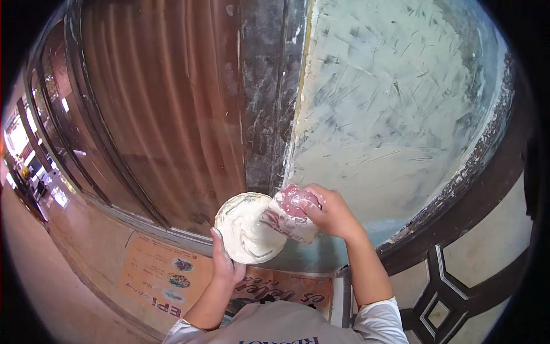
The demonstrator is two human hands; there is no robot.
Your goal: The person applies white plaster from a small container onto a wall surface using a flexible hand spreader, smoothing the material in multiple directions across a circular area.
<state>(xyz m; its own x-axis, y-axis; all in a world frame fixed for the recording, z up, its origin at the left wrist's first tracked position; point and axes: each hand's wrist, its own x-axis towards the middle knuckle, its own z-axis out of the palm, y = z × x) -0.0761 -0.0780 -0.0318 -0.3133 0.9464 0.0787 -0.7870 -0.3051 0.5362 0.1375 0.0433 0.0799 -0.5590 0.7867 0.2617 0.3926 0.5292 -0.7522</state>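
My left hand (224,262) is closed on a round tub (231,203) from its lower left side, the thumb along the rim. Thick white paste (243,229), smeared and swirled on top, fills the tub. In my right hand (329,211) is a reddish-pink putty scraper (299,200), its grip and blade coated with the same paste. The broad blade reaches over the tub's right edge, close to the paste; whether it touches cannot be made out. Splashes of white show on my fingers.
Ahead on the right stands a panel (389,109) coated in pale, streaky filler, beside a dark upright frame (264,86). Brown curtain (166,97) hangs behind glass at left. Below lies an orange printed banner (152,275). Dark lattice woodwork (441,298) is at lower right.
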